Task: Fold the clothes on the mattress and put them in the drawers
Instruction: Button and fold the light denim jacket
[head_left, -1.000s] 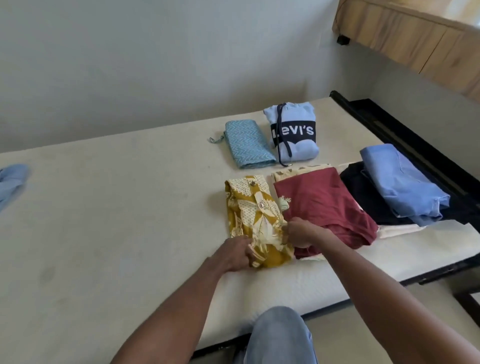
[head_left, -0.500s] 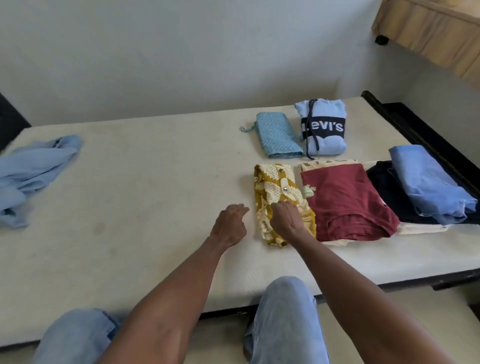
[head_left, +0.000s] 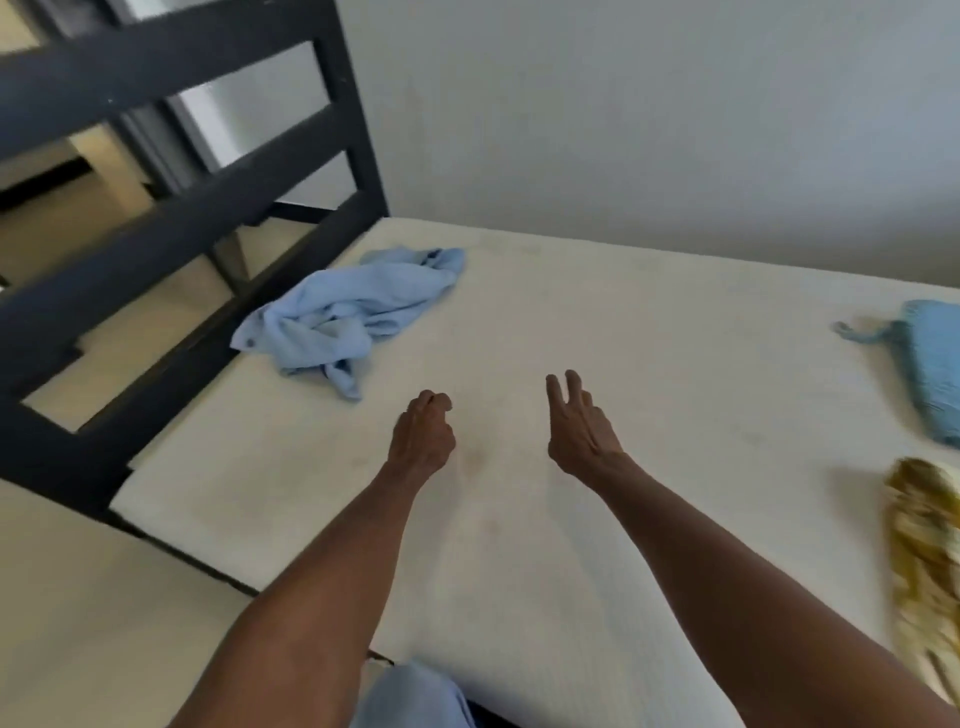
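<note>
Both hands hang empty over the middle of the mattress (head_left: 597, 322): the left hand (head_left: 422, 439), at centre frame, has its fingers loosely curled with nothing in its grip, and the right hand (head_left: 581, 428), just to the right of it, has its fingers stretched forward and slightly spread, also holding nothing. The one garment not yet folded, a crumpled light blue shirt (head_left: 353, 312), lies in the upper left of the frame near the black bed frame (head_left: 171, 218), well apart from both hands. At the right edge of the frame sit a folded teal cloth (head_left: 932, 364) and, below it, a blurred yellow patterned piece (head_left: 924, 540). The step in hand looks to be reaching for the blue shirt. To do it well, it would be best to take the shirt by the shoulders or collar rather than from the middle of the heap, lift and shake it so the sleeves fall loose, then lay it flat on the bare stretch of mattress under the hands, where there is room to smooth it. Pulling it by a single sleeve would likely drag it in a twist and leave more to straighten. No drawers are in view.
</note>
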